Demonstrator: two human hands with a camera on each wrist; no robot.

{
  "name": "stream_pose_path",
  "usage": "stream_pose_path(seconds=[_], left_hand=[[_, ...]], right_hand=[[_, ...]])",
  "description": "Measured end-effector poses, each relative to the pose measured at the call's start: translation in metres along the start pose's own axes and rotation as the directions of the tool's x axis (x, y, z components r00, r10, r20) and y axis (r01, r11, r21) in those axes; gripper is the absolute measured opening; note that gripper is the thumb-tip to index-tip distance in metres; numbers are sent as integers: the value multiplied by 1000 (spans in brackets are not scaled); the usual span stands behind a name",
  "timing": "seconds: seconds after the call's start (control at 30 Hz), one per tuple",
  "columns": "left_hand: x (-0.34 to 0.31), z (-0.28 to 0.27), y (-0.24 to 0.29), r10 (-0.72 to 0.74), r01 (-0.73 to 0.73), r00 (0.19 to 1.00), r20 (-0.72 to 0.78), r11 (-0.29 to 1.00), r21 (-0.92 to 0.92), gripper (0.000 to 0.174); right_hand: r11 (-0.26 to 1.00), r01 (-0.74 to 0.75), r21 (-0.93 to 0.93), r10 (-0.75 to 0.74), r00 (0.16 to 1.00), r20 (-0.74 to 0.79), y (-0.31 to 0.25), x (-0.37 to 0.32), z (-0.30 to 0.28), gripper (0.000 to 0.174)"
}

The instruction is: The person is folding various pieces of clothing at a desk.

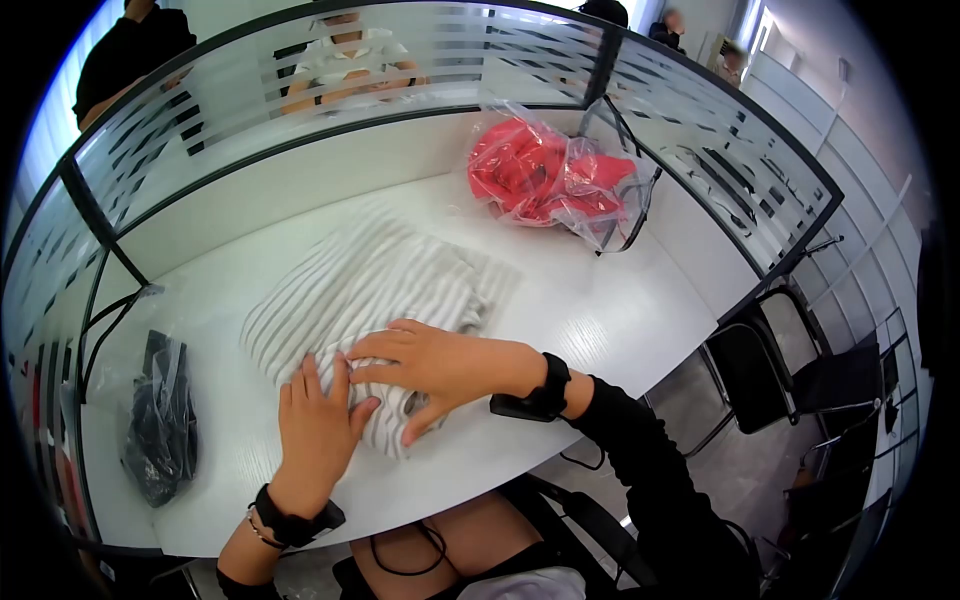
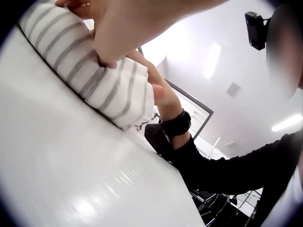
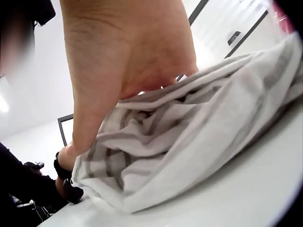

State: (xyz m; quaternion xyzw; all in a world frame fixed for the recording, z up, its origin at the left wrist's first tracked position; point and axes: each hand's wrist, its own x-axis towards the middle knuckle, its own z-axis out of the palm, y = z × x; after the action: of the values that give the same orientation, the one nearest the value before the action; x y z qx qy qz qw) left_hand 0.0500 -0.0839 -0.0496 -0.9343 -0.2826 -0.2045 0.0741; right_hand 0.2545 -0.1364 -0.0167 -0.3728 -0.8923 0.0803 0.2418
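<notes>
A white-and-grey striped cloth (image 1: 350,290), folded in layers, lies on the white table in front of me. My left hand (image 1: 318,425) rests on its near left edge, fingers extended over the fabric. Across the near right part lies my right hand (image 1: 430,365), its fingers spread and pointing left, the thumb apart at the near edge. The two hands' fingertips come close together on the stripes. In the right wrist view, loose inner folds of the cloth (image 3: 189,142) show at its side under the palm. The left wrist view shows the cloth (image 2: 71,52) as a thick, rounded edge.
A clear bag with red fabric (image 1: 540,175) sits at the back right of the table (image 1: 560,330). Another clear bag, holding something dark (image 1: 162,420), lies at the left. A low partition (image 1: 330,150) encloses the far side; people are beyond it. Black chairs (image 1: 790,370) stand at the right.
</notes>
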Motion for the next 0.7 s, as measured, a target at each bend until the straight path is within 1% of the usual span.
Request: stream_pose_path(seconds=[0.07,0.1,0.13,0.17,0.2,0.23,0.27,0.3,0.37,0.4,0.43,0.47,0.5,0.6,0.7], left_hand=[[-3,-1,8,-79,79,996,46,997,9,54],[-3,-3,12,-115,114,991,70,993,16,53],[1,-10,14,-124,130,988,96,990,-60,49],[4,-18,11,-90,107,985,150,988,-109,48],[6,-26,6,-54,87,978,200,983,-161,47],[9,-30,0,-17,72,969,246,974,-215,46],[11,-30,-11,71,-23,984,161,958,-285,44],[15,-29,-25,158,-79,971,178,920,-384,44],[20,-31,-48,312,-279,947,75,916,-289,47],[19,-29,-60,257,-187,950,175,922,-339,52],[18,-27,-73,265,-174,941,212,912,-372,61],[14,-22,-87,279,-122,928,246,853,-507,66],[10,-16,-99,299,-65,915,273,774,-629,72],[-3,-9,-119,313,-11,911,269,670,-742,87],[-1,-5,-132,260,-30,933,248,745,-667,94]], right_hand=[[994,-20,-108,26,998,55,-4,-1,2,54],[994,-23,-105,28,998,50,-2,-1,2,51],[994,-28,-101,32,999,43,3,-3,3,48],[995,-34,-99,38,999,35,9,-5,2,45],[999,-35,-19,36,997,61,15,-6,-1,39],[998,-68,10,67,994,89,20,-9,-7,38],[994,-100,37,95,988,119,24,-13,-13,38],[989,-134,66,123,981,149,28,-18,-18,37],[974,-173,143,156,980,127,46,-32,-18,42],[964,-190,183,171,978,117,52,-39,-18,44],[953,-204,223,184,977,107,58,-45,-18,46],[959,-224,173,198,968,155,65,-52,-17,61],[964,-205,171,181,973,147,70,-56,-17,66],[973,-174,154,151,977,148,76,-60,-21,83],[969,-198,149,168,967,191,72,-59,-25,106]])
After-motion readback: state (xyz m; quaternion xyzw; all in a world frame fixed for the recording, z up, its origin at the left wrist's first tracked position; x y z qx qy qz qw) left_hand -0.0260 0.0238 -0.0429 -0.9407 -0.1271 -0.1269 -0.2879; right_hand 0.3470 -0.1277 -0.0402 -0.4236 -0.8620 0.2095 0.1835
